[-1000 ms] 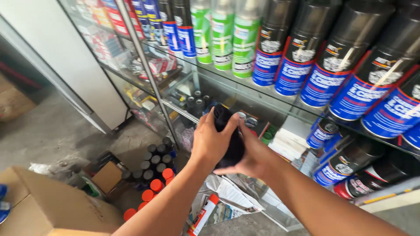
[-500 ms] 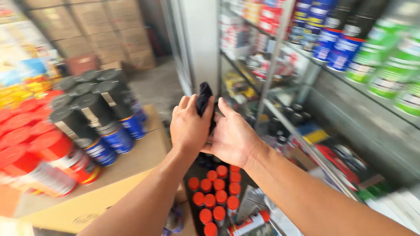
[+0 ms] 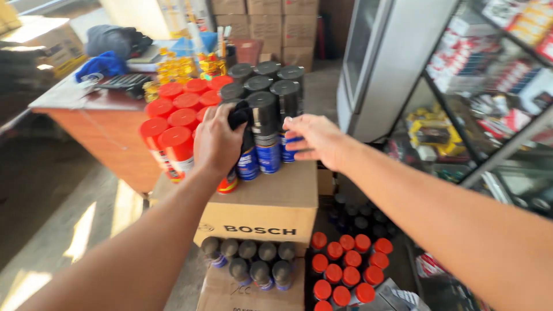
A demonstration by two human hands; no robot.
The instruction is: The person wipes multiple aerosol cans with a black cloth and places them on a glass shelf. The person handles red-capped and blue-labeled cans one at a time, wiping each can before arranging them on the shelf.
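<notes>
A black-capped spray can (image 3: 245,141), standing upright among others on the cardboard box (image 3: 271,204), is being gripped near its cap by the left hand (image 3: 218,141), while the open right hand (image 3: 314,138) is being held just beside the neighbouring cans (image 3: 271,124).

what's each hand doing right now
Left hand: closed on a black-capped spray can.
Right hand: open, fingers spread by the black-capped cans, holding nothing.

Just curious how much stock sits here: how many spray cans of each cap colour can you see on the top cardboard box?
Black-capped spray cans: 8, one under the left hand
Red-capped spray cans: at least 9
Total: at least 17
</notes>
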